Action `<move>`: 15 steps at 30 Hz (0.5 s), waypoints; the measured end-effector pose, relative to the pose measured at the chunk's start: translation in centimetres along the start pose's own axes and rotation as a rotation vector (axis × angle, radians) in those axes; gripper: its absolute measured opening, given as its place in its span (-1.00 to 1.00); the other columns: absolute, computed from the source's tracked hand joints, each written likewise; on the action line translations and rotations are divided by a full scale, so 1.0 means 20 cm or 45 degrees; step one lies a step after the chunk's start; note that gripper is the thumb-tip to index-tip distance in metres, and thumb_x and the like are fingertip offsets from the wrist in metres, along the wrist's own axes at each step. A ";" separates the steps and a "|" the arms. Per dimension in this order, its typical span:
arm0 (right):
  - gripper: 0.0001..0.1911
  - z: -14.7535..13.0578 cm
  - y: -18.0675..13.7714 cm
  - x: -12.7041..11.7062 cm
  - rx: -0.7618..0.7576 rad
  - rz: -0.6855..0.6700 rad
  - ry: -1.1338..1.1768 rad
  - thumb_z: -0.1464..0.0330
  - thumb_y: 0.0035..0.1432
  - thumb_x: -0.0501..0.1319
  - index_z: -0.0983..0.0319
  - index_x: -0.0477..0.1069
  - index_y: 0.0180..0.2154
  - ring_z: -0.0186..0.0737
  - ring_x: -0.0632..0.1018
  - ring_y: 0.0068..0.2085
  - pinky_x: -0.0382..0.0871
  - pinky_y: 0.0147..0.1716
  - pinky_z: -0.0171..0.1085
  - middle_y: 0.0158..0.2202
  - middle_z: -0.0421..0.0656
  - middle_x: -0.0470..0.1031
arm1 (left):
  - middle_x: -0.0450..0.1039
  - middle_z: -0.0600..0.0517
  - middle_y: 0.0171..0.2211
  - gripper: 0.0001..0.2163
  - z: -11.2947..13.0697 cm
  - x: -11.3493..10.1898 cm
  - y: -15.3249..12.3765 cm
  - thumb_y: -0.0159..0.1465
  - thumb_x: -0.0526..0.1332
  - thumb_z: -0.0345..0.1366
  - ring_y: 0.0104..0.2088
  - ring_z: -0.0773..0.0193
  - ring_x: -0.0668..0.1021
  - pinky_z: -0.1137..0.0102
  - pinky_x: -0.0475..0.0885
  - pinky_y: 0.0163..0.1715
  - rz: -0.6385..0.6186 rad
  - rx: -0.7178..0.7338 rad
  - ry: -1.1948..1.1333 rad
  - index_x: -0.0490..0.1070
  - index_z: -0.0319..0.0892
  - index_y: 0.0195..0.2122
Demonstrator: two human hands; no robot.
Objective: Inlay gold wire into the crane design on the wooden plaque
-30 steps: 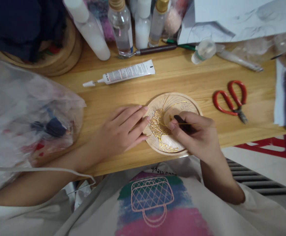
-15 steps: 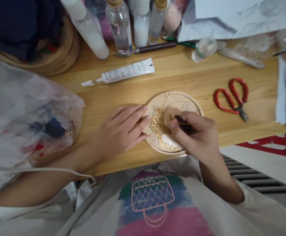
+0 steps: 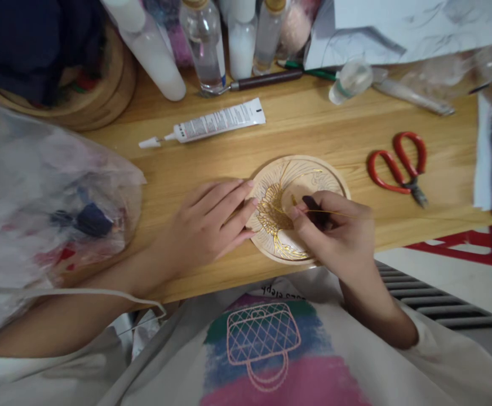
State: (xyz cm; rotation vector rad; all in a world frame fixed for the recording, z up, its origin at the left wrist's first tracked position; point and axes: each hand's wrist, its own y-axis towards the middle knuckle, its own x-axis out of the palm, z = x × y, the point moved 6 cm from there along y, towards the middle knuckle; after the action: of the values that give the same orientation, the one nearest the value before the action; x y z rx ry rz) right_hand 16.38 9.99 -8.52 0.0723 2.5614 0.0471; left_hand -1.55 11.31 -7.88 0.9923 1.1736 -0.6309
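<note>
A round wooden plaque (image 3: 263,248) lies on the table, with a carved line pattern partly filled by gold wire. My left hand (image 3: 212,223) rests palm down with its fingers stretched out, their tips touching the plaque's left edge. Over the plaque's right half, my right hand (image 3: 338,231) pinches a dark tool (image 3: 311,203) whose kind is mostly hidden by the fingers. A thin gold wire (image 3: 334,213) runs from the pinched fingertips across the hand to the right. Part of the pattern lies hidden under the right hand.
Red-handled pliers (image 3: 410,183) lie to the right. A white glue tube (image 3: 220,120) with a nozzle is beyond the plaque. Several bottles (image 3: 203,51), a dark-handled tool (image 3: 266,80) and paper sheets (image 3: 419,28) line the back. A plastic bag (image 3: 114,163) fills the left.
</note>
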 end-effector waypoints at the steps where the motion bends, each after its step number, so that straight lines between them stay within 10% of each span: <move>1: -0.74 0.00 0.00 0.00 0.001 0.001 -0.011 0.39 0.14 0.29 0.18 0.31 -0.55 -0.42 0.28 -0.61 0.11 -0.62 -0.33 -0.61 -0.31 0.33 | 0.57 -0.28 0.04 -0.74 0.00 0.00 0.00 0.42 0.21 -0.25 0.04 -0.05 0.63 0.14 0.57 0.03 -0.002 -0.002 0.001 0.48 -0.36 -0.01; 15: -0.76 0.01 -0.01 0.00 0.039 0.019 -0.073 0.35 0.16 0.29 0.18 0.35 -0.53 -0.40 0.28 -0.61 0.10 -0.60 -0.32 -0.63 -0.31 0.30 | 0.51 -0.32 0.12 -0.68 0.00 0.02 -0.02 0.41 0.21 -0.26 0.12 -0.08 0.57 0.08 0.52 0.10 -0.053 -0.026 -0.066 0.44 -0.38 0.09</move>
State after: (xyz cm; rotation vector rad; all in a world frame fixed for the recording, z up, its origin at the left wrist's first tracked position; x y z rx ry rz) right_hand 16.44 9.76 -8.69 0.1026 2.5043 0.0113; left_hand -1.81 11.20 -8.30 0.9315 1.1556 -0.6728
